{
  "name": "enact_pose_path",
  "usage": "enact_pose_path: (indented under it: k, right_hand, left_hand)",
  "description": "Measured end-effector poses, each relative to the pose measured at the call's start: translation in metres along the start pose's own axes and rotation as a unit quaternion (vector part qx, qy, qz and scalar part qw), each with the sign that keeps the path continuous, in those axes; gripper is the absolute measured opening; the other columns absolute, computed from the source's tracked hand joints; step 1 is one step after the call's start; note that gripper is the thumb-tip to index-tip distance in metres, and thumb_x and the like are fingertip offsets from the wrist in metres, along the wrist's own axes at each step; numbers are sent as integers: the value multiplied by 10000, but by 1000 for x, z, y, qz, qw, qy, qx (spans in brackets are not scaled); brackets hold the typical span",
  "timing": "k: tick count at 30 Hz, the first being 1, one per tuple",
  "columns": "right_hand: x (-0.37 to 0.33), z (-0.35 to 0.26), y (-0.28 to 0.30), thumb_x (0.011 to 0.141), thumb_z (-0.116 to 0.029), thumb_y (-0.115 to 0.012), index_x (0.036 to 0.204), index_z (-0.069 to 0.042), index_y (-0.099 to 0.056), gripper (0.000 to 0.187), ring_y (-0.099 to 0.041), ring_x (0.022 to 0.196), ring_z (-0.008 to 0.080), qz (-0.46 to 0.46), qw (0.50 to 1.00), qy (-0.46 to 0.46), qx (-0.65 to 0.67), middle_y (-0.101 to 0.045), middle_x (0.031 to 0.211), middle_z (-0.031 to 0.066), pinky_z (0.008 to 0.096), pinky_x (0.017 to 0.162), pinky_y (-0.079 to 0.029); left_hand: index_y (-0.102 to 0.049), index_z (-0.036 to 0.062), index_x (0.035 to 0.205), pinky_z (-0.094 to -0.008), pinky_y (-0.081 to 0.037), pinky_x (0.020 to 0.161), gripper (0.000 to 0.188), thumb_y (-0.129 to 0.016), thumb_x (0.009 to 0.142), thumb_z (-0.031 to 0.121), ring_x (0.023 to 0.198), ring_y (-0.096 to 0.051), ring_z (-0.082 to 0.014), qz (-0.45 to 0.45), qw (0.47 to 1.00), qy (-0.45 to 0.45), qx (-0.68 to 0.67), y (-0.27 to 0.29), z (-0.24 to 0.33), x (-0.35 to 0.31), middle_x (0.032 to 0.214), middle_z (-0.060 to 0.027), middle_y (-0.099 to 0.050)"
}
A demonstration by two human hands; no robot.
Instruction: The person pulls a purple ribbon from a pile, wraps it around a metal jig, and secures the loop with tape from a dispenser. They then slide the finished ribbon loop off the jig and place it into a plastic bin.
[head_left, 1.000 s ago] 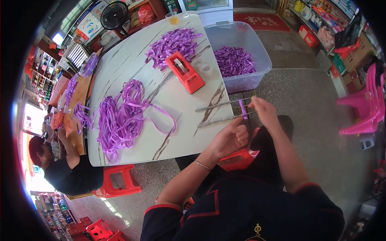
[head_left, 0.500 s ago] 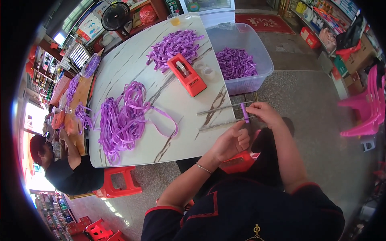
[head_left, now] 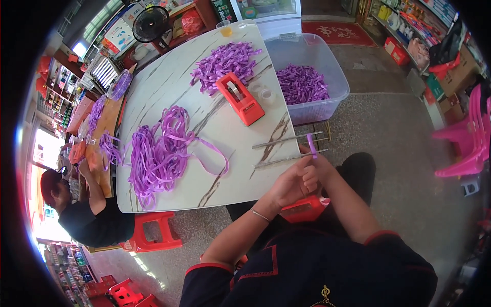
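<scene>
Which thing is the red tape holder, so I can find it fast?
Look at the white marble table. Near its middle, between the loose purple ribbon pile and the cut purple pieces, lies the tape dispenser. It is the only red, blocky thing on the tabletop.

Marbled white table (head_left: 169, 87), speckled grey floor (head_left: 404, 153), pink chairs (head_left: 468, 138)

Dark navy short-sleeved top, red-piped cuffs, thin wrist bangle (head_left: 260, 215).

Colourful packages (head_left: 409, 28) on far-right shelves
</scene>
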State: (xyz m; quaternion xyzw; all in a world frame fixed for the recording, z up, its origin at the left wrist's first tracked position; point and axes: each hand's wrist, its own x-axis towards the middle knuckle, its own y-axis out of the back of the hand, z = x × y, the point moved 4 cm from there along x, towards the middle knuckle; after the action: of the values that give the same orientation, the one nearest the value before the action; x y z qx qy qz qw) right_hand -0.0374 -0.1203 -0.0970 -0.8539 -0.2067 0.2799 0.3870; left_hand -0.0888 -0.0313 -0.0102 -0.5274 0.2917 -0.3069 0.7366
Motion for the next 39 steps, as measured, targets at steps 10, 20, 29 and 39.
enact_pose_path:
  k: [10, 20, 29, 39]
  right_hand:
    - [-21, -55, -11, 898, -332, -479, 1050, -105, -547, 281, -547, 811, 127, -24, 998, -48, -37, -582, 843, -31, 310, 761, -420]
    - [-80, -104, 5, 881, -288, -518, 1042, -74, -533, 268, -483, 658, 96, 37, 976, 33, -211, -538, 719, -24, 239, 623, -393]
    - [-90, -76, -113, 883, -225, -498, 1271, -13, -408, 451, -561, 731, 107, -83, 918, 51, -384, -606, 884, 50, 223, 643, -408]
    - [-51, -20, -104, 923, -259, -433, 1233, -38, -432, 380, -564, 847, 119, -15, 933, 41, -357, -599, 897, 63, 259, 717, -453]
  left_hand:
    - [-387, 74, 1199, -231, -350, 637, 363, -445, 868, 210, 642, -369, -106, -5, 1000, 4, 7, -2, -1, 2, 691, 19, -355]
    - [-355, 54, 1303, -225, -372, 625, 425, -421, 920, 227, 664, -430, -98, 56, 932, 45, 357, -26, 18, -6, 728, 19, -439]
    - [-558, 10, 1103, -229, -466, 694, 290, -596, 816, 17, 794, -553, -77, -57, 779, -86, 618, -73, 73, -14, 897, -52, -609]
    - [-590, -24, 903, -234, -485, 667, 89, -547, 839, 21, 718, -588, -101, 107, 667, -289, 678, -75, 243, -23, 803, -46, -617]
